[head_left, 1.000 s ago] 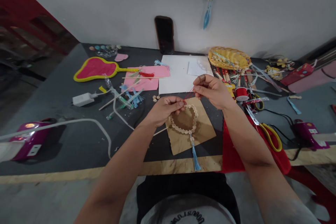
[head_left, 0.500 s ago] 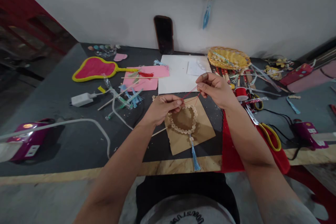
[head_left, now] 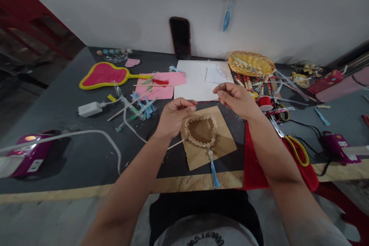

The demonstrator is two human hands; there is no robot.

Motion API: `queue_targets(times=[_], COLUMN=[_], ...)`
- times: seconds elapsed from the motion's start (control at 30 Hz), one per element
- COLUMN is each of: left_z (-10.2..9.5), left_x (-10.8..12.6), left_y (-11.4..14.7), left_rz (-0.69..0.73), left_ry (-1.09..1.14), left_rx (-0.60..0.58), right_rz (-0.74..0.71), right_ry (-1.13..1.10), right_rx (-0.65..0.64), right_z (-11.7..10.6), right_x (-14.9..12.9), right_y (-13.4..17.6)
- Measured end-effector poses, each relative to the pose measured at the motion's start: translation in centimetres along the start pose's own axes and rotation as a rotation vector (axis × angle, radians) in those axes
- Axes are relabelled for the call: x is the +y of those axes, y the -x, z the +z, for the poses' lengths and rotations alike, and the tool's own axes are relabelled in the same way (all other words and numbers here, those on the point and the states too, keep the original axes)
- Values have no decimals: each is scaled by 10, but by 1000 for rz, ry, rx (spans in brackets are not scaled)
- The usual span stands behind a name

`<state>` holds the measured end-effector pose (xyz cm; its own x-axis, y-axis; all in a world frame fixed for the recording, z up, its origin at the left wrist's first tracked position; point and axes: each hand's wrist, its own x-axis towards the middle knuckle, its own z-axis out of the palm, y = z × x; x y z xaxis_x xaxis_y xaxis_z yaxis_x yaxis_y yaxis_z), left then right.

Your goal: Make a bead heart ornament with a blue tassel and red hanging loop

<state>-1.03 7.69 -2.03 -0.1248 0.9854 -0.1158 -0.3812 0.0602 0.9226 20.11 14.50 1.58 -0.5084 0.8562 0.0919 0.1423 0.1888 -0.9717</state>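
My left hand (head_left: 176, 116) hangs just above the upper left of a beaded loop, thumb and forefinger closed on a fine red thread (head_left: 208, 102). The thread runs across to my right hand (head_left: 235, 98), whose fingertips are pinched near its other end; the exact grip is hard to make out. Below them the beaded loop (head_left: 213, 132), pale and knobbly, lies on a square of brown paper (head_left: 226, 145). A small bead and a light blue tassel (head_left: 214, 173) trail from its lower end over the table edge.
Behind my hands lie white sheets (head_left: 190, 80) and a phone (head_left: 180, 38) propped on the wall. To the left are a pink-and-yellow fan shape (head_left: 103, 76) and a charger (head_left: 90, 109). A yellow basket (head_left: 250, 64), red thread spool (head_left: 264, 102) and scissors (head_left: 296, 150) are at right.
My left hand has risen slightly and moved a little left. The red thread loop between my hands has been drawn into a nearly straight line. The beaded loop stays in place.
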Motion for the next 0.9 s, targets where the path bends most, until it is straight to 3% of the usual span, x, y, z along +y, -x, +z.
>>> queue_targets(times=[0.2,0.4,0.6,0.77,0.9], left_z=[-2,-6,-4,0,1], left_x=[5,2,4,9,5], left_y=[0,-1,2,3,3], left_rz=[-7,36,92,99,56], left_ry=[158,227,359,380,262], left_rx=[9,-50,-221,-223,-205], right_rz=[116,101,91,55,1], right_ry=[221,383,362,395,387], right_rx=[-220,-117,-234,-279,-264], right_z=[-2,0,-4,-7,0], right_x=[-2,-7,-4,0,-2], right_y=[2,3,1,0,2])
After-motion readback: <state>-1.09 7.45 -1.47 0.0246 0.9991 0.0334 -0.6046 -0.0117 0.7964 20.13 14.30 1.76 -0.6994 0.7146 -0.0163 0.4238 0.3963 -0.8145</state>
